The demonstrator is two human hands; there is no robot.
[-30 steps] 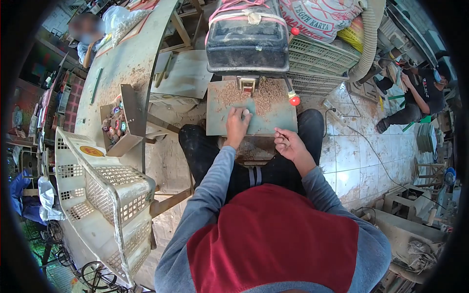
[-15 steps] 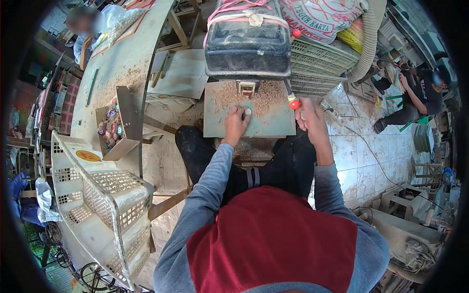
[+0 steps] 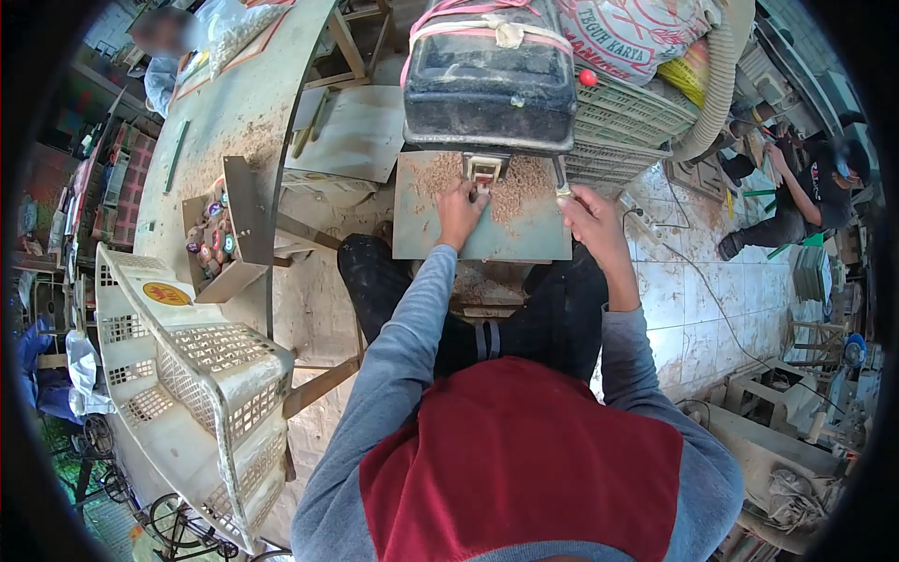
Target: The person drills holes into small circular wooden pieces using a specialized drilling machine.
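Note:
My left hand [image 3: 459, 214] pinches a small pale round piece [image 3: 484, 189], mostly hidden by the fingers, right below the metal holder [image 3: 484, 172] at the front of a dark bench machine [image 3: 489, 98]. Part of that holder shows red inside. On the right, my right hand [image 3: 599, 229] is closed around the end of the machine's lever [image 3: 560, 176], and its red ball knob is covered by the fingers. Wood shavings [image 3: 522, 192] lie around the holder on a greenish board [image 3: 419, 239].
An open box [image 3: 236, 281] of small round-ended pieces stands on the long table [image 3: 159, 220] at left, above a cream plastic basket [image 3: 225, 347]. Stacked crates [image 3: 618, 122], a sack [image 3: 641, 33] and a hose [image 3: 716, 94] are at right. Another person [image 3: 801, 192] sits far right.
My left hand has moved up, bringing the round piece to the holder. My right hand has closed over the lever's red knob, which showed before.

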